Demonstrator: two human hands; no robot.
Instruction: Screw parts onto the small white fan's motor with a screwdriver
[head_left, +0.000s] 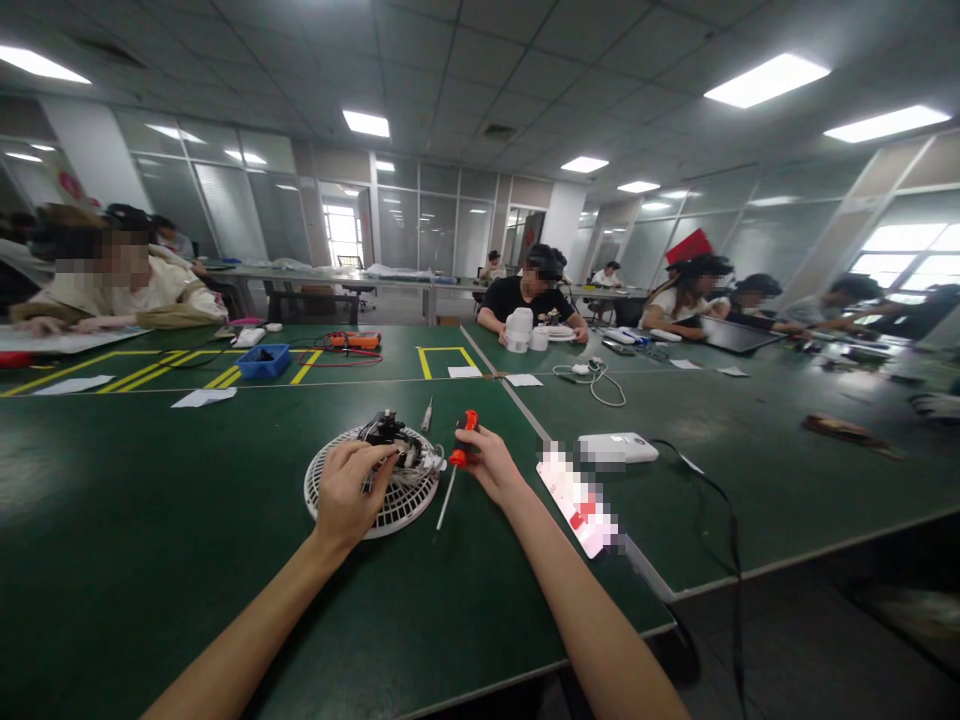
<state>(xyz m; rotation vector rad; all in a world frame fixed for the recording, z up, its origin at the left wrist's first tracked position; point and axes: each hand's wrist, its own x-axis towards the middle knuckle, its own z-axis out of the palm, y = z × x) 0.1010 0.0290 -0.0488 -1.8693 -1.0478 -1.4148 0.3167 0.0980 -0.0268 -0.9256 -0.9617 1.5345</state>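
A round white fan grille [409, 512] lies flat on the green table, with a dark fan motor [384, 428] and pale wires on top of it. Over the grille's left side, my left hand [351, 490] rests at the motor, fingers bent and pressed together at its edge; what they pinch is hidden. My right hand [489, 462] is wrapped round the red and black handle of a screwdriver [448, 495], just right of the grille. Its shaft points down toward the tabletop, apart from the motor. A small slim clear-handled tool [427, 414] lies behind the grille.
Right of my hand are a phone [577, 505] and a white power bank [616, 448] with a black cable. Farther back are a blue bin [264, 362], an orange multimeter [355, 341] and paper slips. A person [529, 300] handles white parts opposite; others sit at both sides.
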